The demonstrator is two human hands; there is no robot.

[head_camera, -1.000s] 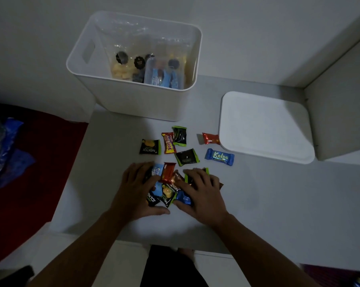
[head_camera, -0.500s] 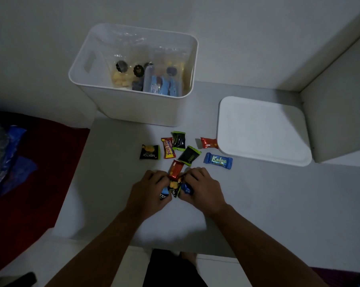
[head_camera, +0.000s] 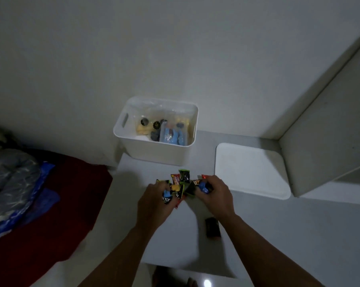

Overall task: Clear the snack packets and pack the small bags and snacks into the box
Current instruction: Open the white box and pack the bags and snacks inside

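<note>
Both hands, left (head_camera: 154,200) and right (head_camera: 215,193), clutch a bunch of snacks (head_camera: 180,188) above the counter (head_camera: 278,235), fingers hiding most wrappers. 1 dark packet (head_camera: 212,227) lies below, label unreadable. Beyond, the box (head_camera: 156,151) holds clear bags (head_camera: 166,129); its lid (head_camera: 249,169) lies alongside.

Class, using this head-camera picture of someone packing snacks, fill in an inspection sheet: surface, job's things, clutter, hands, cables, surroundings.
Surface: white tabletop, dimly lit.
Job's things: white box open at the table's far edge, clear bags of snacks inside; flat white lid lying to its right; snack packets bunched between the hands; one dark packet alone on the table beside the right forearm.
Clutter: nothing seen on the table.
Hands: left hand and right hand each closed around several packets.
Cables: nothing seen.
Surroundings: red cloth and blue plastic bag at left; pale walls behind.
</note>
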